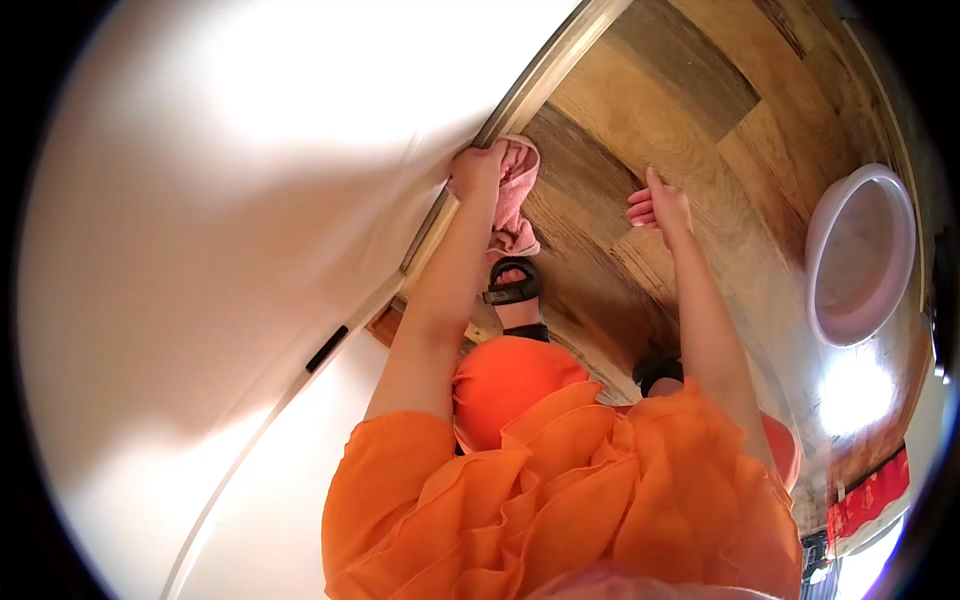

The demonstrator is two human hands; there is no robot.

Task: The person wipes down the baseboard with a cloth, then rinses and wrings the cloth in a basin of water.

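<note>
My left hand (478, 172) is closed on a pink towel (516, 195) and presses against the wooden baseboard (530, 95) at the foot of the white wall. The towel hangs from this hand down toward my sandalled foot (513, 283). Part of the left fingers is hidden behind the hand and cloth. My right hand (661, 208) is held out above the wood floor with nothing in it, its fingers loosely bent and apart from the thumb.
A pale round basin (860, 255) stands on the wood-plank floor (690, 130) at the right. The white wall (230, 200) fills the left side. A red cloth-like item (870, 495) shows at the lower right. My other foot (660, 375) is partly hidden.
</note>
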